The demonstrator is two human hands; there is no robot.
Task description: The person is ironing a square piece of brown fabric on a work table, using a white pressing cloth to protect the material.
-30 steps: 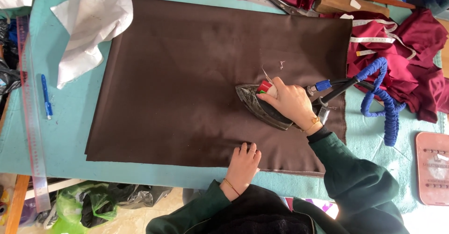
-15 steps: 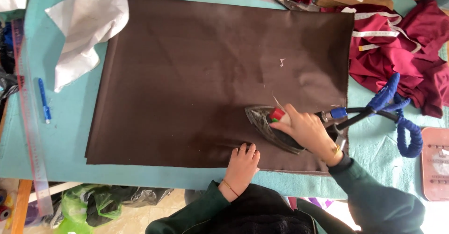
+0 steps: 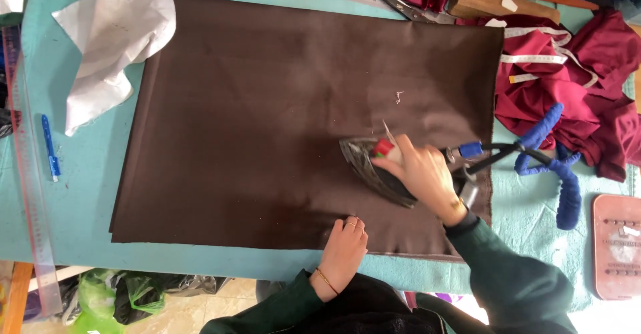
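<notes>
**Iron on brown cloth, near edge of table**

Material under work: a large rectangular piece of dark brown cloth (image 3: pixel 280 120), smooth weave with a faint sheen, spread flat over a teal table cover (image 3: pixel 87 194). It seems to lie in more than one layer, judging by the stepped edge along the side nearest me. A small white thread scrap (image 3: pixel 398 96) sits on its surface.

My right hand (image 3: pixel 420 174) is wrapped shut around the handle of the iron (image 3: pixel 374 170). The iron has a pointed, dull metal soleplate, dark and worn, with a red part near the handle; it rests flat on the cloth in the near-right part of the piece, tip pointing left. Its cord (image 3: pixel 554 167), bound in fuzzy blue wrapping, loops off to the right over the table.

My left hand (image 3: pixel 344 250) lies open, palm down, fingers together, on the near edge of the cloth, just beside the iron but not touching it. It grips nothing.

Surroundings: crumpled white fabric (image 3: pixel 113 33) at far left; a clear plastic ruler (image 3: pixel 27 167) and blue pen (image 3: pixel 49 145) along the left side; heaped maroon fabric (image 3: pixel 574 87) with a white measuring tape (image 3: pixel 541 59) at right; a wooden block (image 3: pixel 491 1) and a pink flat case (image 3: pixel 617 247).
</notes>
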